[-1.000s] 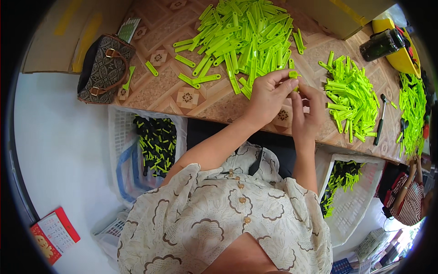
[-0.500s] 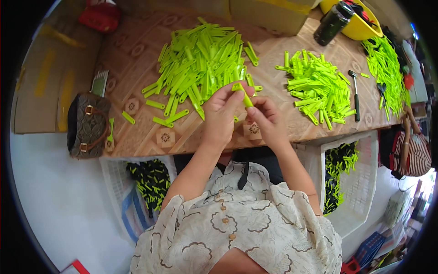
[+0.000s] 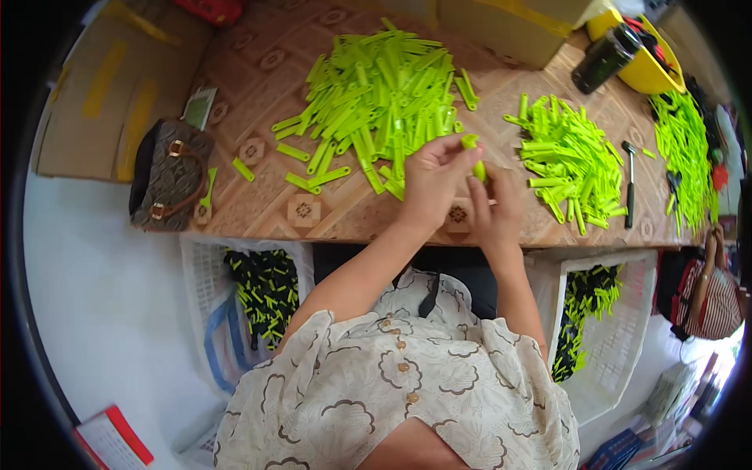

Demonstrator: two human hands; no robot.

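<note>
Over the table's near edge my left hand pinches a bright yellow-green plastic strip between thumb and fingers. My right hand closes on the lower part of the same strip, its fingers slightly blurred. Fingers cover much of the piece, so I cannot tell whether it is one part or two. Just beyond my left hand rises a large heap of similar green strips, many with a hole at one end. A smaller pile of green pieces lies to the right of my right hand.
A hammer-like tool and another green pile lie farther right. Behind stand a dark bottle, a yellow basin and a carton. A handbag sits left. Below are white crates holding black-and-green parts.
The whole view has shifted, so the table appears farther right. My right hand has turned and its fingers wrap more around the strip's lower part; my left hand keeps its pinch.
</note>
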